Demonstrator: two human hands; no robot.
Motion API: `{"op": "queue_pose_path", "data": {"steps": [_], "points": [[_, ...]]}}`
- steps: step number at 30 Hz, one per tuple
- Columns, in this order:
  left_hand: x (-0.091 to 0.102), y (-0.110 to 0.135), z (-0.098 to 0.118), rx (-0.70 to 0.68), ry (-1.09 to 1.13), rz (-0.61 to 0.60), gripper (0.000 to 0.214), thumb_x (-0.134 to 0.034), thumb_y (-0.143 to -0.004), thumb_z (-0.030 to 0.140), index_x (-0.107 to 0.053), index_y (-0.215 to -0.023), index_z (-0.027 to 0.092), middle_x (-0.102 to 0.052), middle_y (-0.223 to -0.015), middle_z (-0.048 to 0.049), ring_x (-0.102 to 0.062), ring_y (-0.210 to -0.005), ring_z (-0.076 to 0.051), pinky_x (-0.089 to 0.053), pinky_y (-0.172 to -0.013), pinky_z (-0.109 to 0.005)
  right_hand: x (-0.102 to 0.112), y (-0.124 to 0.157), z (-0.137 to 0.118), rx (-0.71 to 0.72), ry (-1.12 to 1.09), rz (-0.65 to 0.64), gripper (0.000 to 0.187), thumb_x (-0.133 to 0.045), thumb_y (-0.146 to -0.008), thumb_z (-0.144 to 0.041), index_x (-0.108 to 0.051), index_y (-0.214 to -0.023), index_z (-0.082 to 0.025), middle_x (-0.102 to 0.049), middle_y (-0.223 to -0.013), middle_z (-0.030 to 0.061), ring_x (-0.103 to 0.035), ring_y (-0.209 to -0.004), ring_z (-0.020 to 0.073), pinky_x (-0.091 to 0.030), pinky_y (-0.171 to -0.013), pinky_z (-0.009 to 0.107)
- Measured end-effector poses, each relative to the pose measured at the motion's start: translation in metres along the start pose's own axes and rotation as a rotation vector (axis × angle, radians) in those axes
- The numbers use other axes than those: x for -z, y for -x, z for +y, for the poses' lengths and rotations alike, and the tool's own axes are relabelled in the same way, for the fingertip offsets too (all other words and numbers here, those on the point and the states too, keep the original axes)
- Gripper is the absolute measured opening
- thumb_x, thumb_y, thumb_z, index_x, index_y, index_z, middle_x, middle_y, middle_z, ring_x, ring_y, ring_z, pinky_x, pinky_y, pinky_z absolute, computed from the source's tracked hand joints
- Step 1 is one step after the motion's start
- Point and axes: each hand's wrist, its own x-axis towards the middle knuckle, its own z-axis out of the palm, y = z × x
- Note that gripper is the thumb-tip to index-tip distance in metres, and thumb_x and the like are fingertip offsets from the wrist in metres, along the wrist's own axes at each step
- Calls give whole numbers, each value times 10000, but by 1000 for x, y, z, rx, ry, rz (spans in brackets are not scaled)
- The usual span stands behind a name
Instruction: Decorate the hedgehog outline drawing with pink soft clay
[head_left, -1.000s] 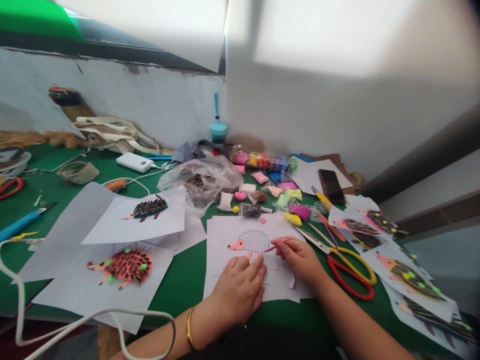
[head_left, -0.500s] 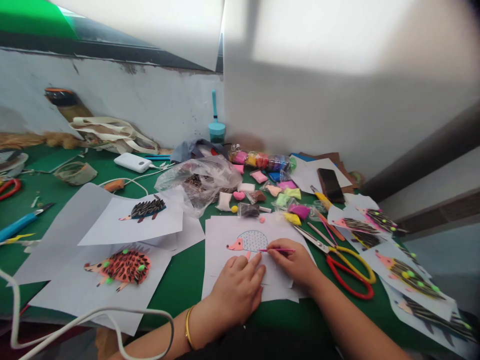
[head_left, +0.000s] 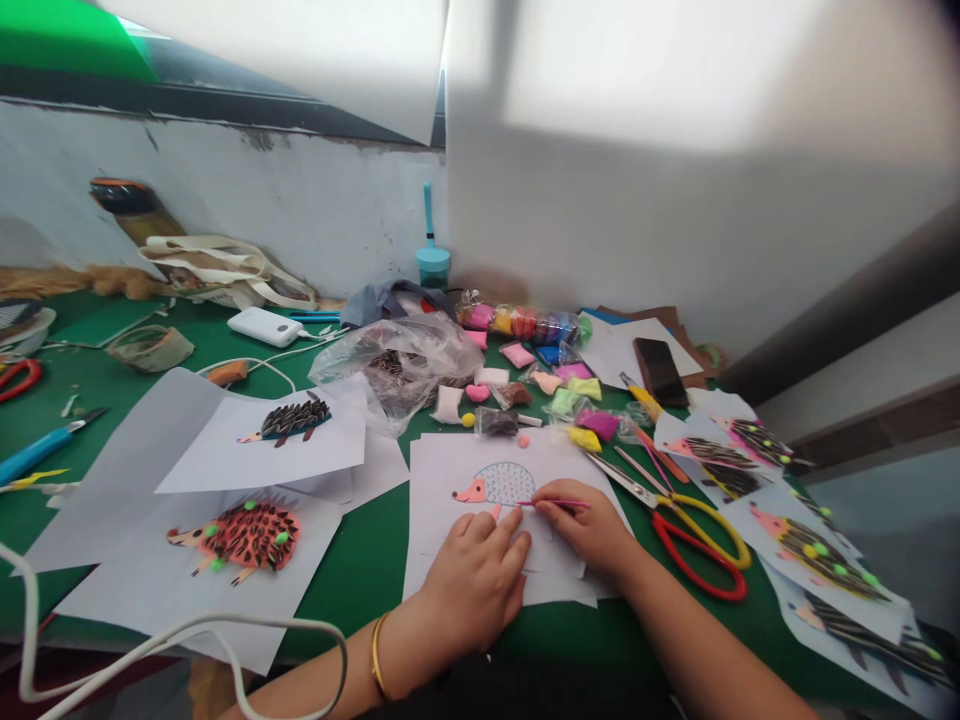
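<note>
My left hand (head_left: 474, 580) lies flat, fingers together, on a stack of white paper sheets (head_left: 457, 460) and holds them down. On the top sheet is a printed hedgehog (head_left: 496, 485) with a pink clay head and an outlined, dotted back. My right hand (head_left: 589, 525) pinches a thin pink stick tool (head_left: 555, 503) whose tip touches the lower right edge of the hedgehog. A gold bangle (head_left: 377, 655) sits on my left wrist.
Red and yellow scissors (head_left: 690, 535) lie right of my hand. Small bags of coloured clay (head_left: 555, 385) and a plastic bag of seeds (head_left: 401, 365) are behind the sheet. Finished hedgehog sheets lie at left (head_left: 244, 535) and right (head_left: 817, 555). A phone (head_left: 660, 368), power bank (head_left: 266, 325) and white cable (head_left: 225, 628) are nearby.
My right hand has shifted slightly left and lowered the pink stick from a raised slant to nearly level at the hedgehog's edge. The left hand has stayed put.
</note>
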Motion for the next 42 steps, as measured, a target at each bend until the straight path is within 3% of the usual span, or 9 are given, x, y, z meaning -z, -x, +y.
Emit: {"op": "queue_pose_path", "data": {"steps": [5,15,22,38,42], "points": [[0,0,-1,-2,8,0,397,-472,-915,317,-535,-1280,174,-510,-1428,-97,-506,-1077,-314,-411,-850,-464,1,2,3,5,-16,-10,195,-567,-918,-324,-725,-978,-228,-740,-946,58,-681,-911,203,-539,-839,338],[0,0,0,-2,-8,2,401,-485,-906,320,-540,-1274,171,-509,-1427,-104,-505,-1068,-312,-407,-850,-463,0,1,2,46,-16,-59,159,-583,-900,-270,-737,-907,-233,-742,-882,33,-682,-845,180,-527,-785,299],[0,0,-1,-4,-9,11,400,-488,-906,318,-542,-1275,176,-514,-1425,-95,-501,-1081,-316,-407,-850,-460,-3,2,5,29,-13,26,149,-590,-894,-263,-737,-917,-246,-747,-900,30,-687,-867,188,-537,-806,310],[2,0,0,-6,-13,7,399,-504,-899,312,-542,-1272,176,-517,-1424,-97,-508,-1070,-309,-416,-845,-465,-4,-2,4,47,-68,-1,139,-597,-895,-243,-735,-911,-249,-743,-901,27,-683,-867,186,-537,-813,319],[2,-1,0,2,-14,3,389,-510,-892,314,-552,-1256,183,-523,-1412,-97,-503,-1065,-307,-410,-846,-458,-5,0,9,29,-81,73,151,-585,-896,-245,-731,-933,-248,-739,-927,31,-683,-898,191,-544,-832,327]]}}
